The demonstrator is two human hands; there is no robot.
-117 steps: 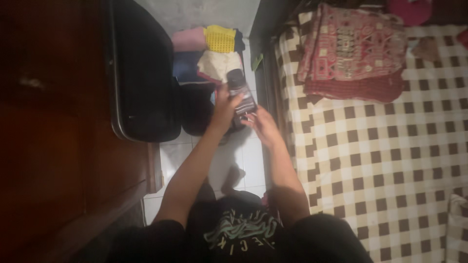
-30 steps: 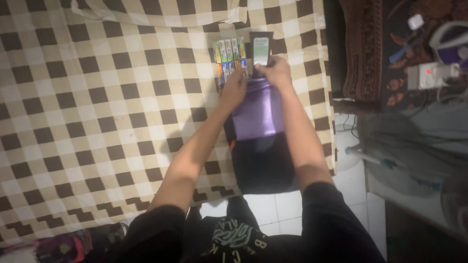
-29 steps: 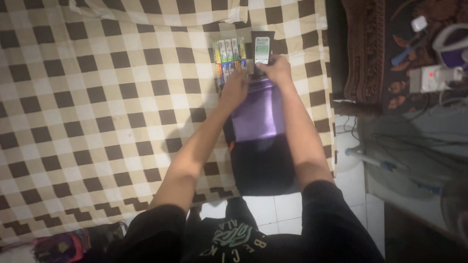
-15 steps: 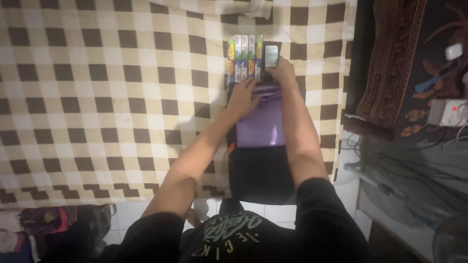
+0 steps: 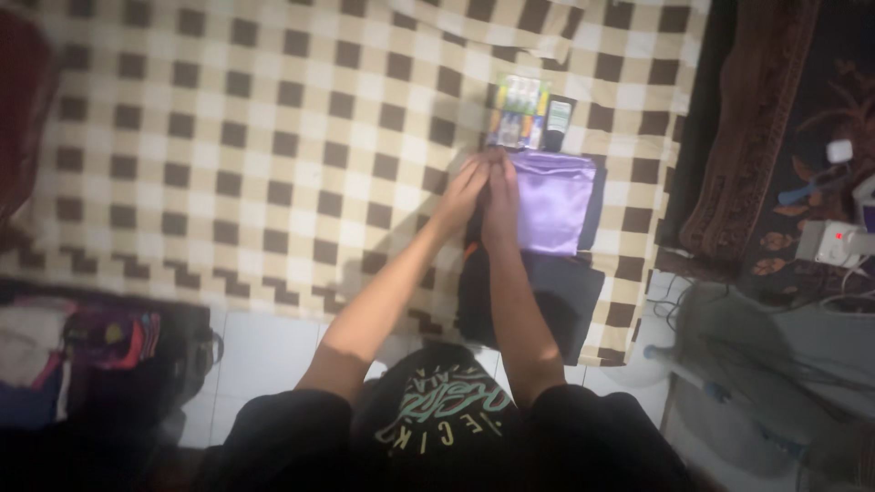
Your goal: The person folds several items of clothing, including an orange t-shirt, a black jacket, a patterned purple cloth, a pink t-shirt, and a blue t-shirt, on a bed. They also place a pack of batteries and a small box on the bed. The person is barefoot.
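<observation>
A purple satin cloth (image 5: 551, 200) lies on a folded black garment (image 5: 538, 292) at the near right corner of the bed. My left hand (image 5: 460, 196) and my right hand (image 5: 499, 200) are pressed side by side at the left edge of this stack, fingers pointing away from me. Blur hides whether they grip the edge. Just beyond the cloth lie a pack of small colourful boxes (image 5: 517, 111) and a dark tube (image 5: 558, 123), both free of my hands.
The bed has a brown-and-cream checked sheet (image 5: 273, 137). An open bag with clothes (image 5: 100, 342) sits on the white tile floor (image 5: 264, 355) at lower left. To the right are a patterned rug (image 5: 756, 128), a white plug adapter (image 5: 834, 241) and cables.
My right hand has let go of the dark tube, which now lies beside the pack. Both hands moved from the cloth's far end to its left edge. The view shifted right.
</observation>
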